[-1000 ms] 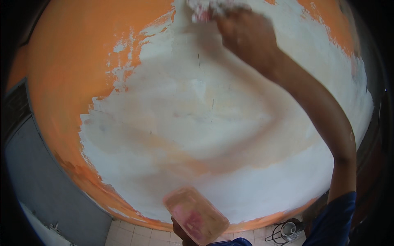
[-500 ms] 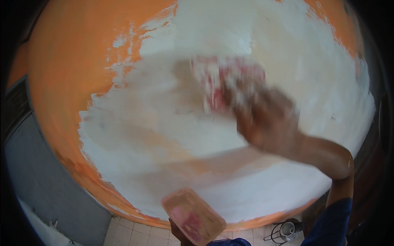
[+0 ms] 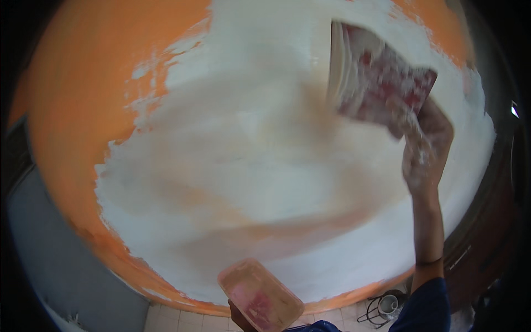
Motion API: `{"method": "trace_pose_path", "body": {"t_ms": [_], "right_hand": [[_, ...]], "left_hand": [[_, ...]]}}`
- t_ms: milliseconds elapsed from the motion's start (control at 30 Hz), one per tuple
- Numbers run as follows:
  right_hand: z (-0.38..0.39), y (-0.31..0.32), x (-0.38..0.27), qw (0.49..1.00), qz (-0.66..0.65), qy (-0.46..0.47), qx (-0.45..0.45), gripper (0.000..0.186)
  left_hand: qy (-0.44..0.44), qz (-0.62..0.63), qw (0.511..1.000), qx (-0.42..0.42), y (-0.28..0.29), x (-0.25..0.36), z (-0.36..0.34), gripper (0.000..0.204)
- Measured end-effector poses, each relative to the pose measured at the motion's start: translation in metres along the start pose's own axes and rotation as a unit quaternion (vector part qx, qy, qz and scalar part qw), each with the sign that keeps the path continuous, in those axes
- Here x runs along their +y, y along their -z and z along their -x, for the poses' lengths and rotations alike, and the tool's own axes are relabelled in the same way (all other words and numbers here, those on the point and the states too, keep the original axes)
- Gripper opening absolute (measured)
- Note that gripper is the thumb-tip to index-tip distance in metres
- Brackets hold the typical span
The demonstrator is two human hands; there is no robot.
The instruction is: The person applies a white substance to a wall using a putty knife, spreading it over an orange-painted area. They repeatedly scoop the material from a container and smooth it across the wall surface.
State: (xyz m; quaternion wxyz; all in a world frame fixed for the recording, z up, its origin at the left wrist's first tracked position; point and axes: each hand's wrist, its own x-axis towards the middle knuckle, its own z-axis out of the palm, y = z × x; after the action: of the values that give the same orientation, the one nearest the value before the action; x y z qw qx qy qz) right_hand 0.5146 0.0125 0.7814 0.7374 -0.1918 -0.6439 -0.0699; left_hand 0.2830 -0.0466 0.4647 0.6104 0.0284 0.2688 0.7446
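Observation:
My right hand (image 3: 426,144), crusted with white paste, grips a wide, red, paste-smeared putty blade (image 3: 376,72) in front of the upper right of a wall (image 3: 232,149). The wall's middle is coated in patchy white over orange paint. At the bottom centre, my left hand (image 3: 239,314) holds a shallow, peach plastic container (image 3: 260,293) with pink stains; most of that hand is behind the container.
A grey door (image 3: 61,243) is at the left. A dark surface (image 3: 470,254) borders the wall at the right. On the tiled floor (image 3: 171,318) at the bottom right stands a black wire frame with a pale cylinder (image 3: 389,304).
My right hand and blade came down from the top centre, then moved right and partly back up, with the blade now turned face-on. The container in my left hand has barely moved.

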Motion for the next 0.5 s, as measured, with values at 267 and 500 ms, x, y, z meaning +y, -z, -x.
{"method": "trace_pose_path", "body": {"t_ms": [267, 500], "right_hand": [[0.023, 0.067, 0.017, 0.936, -0.199, -0.29, 0.017, 0.024], [-0.035, 0.095, 0.037, 0.989, 0.136, 0.026, 0.059, 0.025]], "left_hand": [[0.049, -0.069, 0.995, -0.058, -0.008, -0.027, -0.009, 0.056], [-0.057, -0.105, 0.982, -0.143, 0.031, -0.069, -0.046, 0.053]]}}
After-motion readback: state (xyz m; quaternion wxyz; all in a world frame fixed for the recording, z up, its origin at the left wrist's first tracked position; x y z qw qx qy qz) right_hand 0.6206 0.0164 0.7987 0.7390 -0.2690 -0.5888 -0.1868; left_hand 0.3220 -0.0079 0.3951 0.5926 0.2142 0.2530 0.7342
